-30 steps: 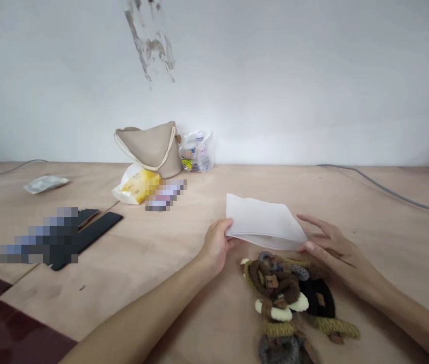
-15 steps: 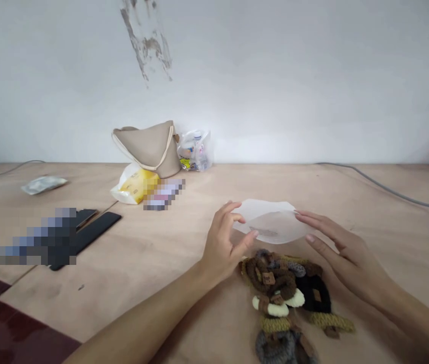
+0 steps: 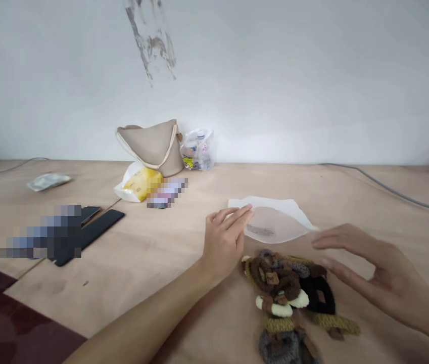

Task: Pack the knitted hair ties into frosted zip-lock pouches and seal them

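A thin white bag (image 3: pixel 275 221) lies on the wooden table (image 3: pixel 153 247), its mouth gaping toward me. My left hand (image 3: pixel 225 240) rests at the bag's left corner, fingers stretched out over its edge. My right hand (image 3: pixel 369 265) hovers to the right of the bag, fingers extended, holding nothing. Just in front of the bag sits a pile of knitted hair ties (image 3: pixel 288 298) in brown, black, cream, olive and grey, between my two forearms.
A beige bucket bag (image 3: pixel 152 146) stands by the wall, with a clear pouch (image 3: pixel 197 150) and a yellow packet (image 3: pixel 138 184) beside it. Dark flat devices (image 3: pixel 93 230) lie at the left. A grey cable (image 3: pixel 388 189) runs along the right.
The bag, held up flat by both hands a second ago, now lies on the table with its mouth open. My right hand has let go and pulled back to the right.
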Tool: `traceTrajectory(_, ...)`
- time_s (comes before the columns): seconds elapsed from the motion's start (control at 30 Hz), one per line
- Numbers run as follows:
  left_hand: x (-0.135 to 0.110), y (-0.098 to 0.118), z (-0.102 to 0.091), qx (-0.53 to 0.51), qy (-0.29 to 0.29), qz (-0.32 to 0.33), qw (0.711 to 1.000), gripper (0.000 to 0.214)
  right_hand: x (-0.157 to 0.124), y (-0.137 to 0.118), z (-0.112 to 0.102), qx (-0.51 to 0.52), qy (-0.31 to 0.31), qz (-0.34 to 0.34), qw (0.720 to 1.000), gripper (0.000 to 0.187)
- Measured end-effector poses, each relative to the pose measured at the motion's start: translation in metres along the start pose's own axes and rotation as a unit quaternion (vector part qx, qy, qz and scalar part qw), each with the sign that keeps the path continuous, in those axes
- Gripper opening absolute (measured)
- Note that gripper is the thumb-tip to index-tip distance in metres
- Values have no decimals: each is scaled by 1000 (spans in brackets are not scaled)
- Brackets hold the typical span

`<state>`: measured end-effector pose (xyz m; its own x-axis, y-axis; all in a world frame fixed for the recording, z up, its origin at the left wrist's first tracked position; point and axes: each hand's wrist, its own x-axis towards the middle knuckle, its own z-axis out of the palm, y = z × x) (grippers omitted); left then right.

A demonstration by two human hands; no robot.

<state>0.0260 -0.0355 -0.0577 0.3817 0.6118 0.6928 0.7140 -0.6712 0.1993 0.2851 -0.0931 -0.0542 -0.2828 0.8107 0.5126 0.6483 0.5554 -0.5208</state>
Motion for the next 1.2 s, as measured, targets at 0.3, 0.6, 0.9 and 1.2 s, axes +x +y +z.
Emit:
traceTrajectory(0.3,4,1,-6,-30,-8,-27,999,51,-6,5,-3,-36,-60,-43,997,14)
traceTrajectory(0.6,7,1,-11,-73,-32,-19,997,59,33,-31,2,-33,99,0,995,12)
traceTrajectory(0.9,10,1,-17,-73,-49,-41,995,59,7,-45,13,-57,-140,-159,976,17)
traceTrajectory(1.2,10,3,-19,-72,-64,-49,994,60,9,-52,16,-97,-178,-141,969,19)
